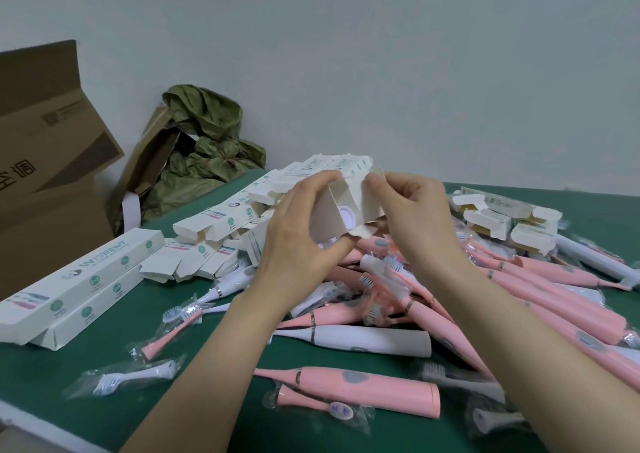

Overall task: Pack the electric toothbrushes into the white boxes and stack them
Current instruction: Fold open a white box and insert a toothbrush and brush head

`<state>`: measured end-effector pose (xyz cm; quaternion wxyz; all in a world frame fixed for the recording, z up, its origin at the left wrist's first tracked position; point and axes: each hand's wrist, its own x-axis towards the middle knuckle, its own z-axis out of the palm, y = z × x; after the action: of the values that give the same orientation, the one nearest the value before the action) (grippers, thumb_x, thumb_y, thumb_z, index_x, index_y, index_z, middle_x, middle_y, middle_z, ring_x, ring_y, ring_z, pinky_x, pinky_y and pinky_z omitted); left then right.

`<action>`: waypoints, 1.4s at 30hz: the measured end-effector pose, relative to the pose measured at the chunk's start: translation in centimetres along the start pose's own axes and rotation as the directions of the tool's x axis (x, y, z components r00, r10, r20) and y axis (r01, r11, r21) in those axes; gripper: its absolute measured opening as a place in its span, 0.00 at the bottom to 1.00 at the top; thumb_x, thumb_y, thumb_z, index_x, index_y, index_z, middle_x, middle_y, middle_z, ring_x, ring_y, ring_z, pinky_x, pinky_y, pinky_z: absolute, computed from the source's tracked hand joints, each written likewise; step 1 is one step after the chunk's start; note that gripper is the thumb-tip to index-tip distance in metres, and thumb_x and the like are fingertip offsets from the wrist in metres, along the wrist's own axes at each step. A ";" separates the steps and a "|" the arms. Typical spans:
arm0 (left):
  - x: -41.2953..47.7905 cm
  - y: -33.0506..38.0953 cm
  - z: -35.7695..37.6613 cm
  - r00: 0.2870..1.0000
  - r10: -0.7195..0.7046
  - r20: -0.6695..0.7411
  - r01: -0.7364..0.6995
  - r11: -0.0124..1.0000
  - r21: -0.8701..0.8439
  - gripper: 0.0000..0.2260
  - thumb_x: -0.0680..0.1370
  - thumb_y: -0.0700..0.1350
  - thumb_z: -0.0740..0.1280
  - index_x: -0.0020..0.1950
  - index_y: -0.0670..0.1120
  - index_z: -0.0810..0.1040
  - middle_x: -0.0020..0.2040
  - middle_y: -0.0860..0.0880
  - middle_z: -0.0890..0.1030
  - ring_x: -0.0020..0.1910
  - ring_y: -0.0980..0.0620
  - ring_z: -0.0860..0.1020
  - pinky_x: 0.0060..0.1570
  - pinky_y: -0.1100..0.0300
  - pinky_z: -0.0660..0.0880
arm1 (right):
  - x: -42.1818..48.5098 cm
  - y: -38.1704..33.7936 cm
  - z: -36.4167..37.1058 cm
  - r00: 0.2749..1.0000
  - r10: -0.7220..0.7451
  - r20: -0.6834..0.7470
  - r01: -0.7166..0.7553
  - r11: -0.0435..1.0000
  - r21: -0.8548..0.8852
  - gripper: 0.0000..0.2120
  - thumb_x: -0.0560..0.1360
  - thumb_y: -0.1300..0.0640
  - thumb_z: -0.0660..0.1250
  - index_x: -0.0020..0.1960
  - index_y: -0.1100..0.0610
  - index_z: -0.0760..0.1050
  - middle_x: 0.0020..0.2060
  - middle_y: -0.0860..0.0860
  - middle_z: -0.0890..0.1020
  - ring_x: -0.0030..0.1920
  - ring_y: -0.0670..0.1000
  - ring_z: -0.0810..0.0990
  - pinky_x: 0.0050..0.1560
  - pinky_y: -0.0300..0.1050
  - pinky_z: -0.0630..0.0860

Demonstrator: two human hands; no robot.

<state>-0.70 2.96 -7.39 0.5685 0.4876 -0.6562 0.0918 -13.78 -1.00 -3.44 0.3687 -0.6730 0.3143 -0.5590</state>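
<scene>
White box (332, 210), held above the tabletop (104, 366), long axis running away from the person, open end facing back with the round butt of an electric toothbrush (347, 215) showing inside. Left hand (298, 241) curled round the box body from below; right hand (415, 217) pinching the top end flap (375, 175). Closed boxes (79, 279) lie stacked at far left, nearer the left hand.

At about 8 o'clock from my view's centre, the closed white box (79, 279) carries teal lettering I read as "WISDENT". The print under its green round icons is too small for me. At 9 o'clock, the cardboard carton (41, 133) shows tilted characters "空调", the first cut by the frame edge. The open white box (329, 220) at centre shows nothing legible.
</scene>
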 end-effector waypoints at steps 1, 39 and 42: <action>0.0 0.2 0.2 0.999 0.012 -0.038 -0.012 1.000 -0.023 0.24 0.66 0.46 0.70 0.62 0.52 0.72 0.55 0.61 0.74 0.54 0.65 0.71 0.53 0.73 0.65 | -0.2 -0.1 0.1 1.000 -0.019 -0.009 0.019 1.000 0.013 0.18 0.79 0.58 0.61 0.45 0.75 0.73 0.38 0.73 0.74 0.33 0.59 0.71 0.38 0.61 0.76; -0.1 -0.7 1.3 0.985 -0.167 -0.053 0.172 0.980 0.100 0.31 0.65 0.40 0.77 0.66 0.54 0.74 0.51 0.56 0.71 0.53 0.53 0.71 0.51 0.66 0.66 | -2.0 2.4 1.2 0.963 -0.268 -0.004 0.267 0.963 -0.043 0.16 0.82 0.57 0.55 0.68 0.52 0.70 0.56 0.32 0.74 0.56 0.27 0.71 0.54 0.24 0.66; -0.2 -0.6 1.3 0.982 -0.181 -0.052 0.184 0.981 0.062 0.31 0.65 0.39 0.77 0.66 0.55 0.75 0.50 0.56 0.71 0.52 0.55 0.72 0.48 0.76 0.64 | -2.3 2.6 1.3 0.931 -0.364 -0.001 0.358 0.918 -0.171 0.20 0.81 0.55 0.52 0.71 0.58 0.67 0.65 0.46 0.72 0.64 0.38 0.69 0.63 0.30 0.66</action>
<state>-1.16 1.86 -8.23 0.5731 0.5619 -0.5921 0.0722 -12.89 -0.27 -6.91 0.1962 -0.7388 0.2365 -0.5997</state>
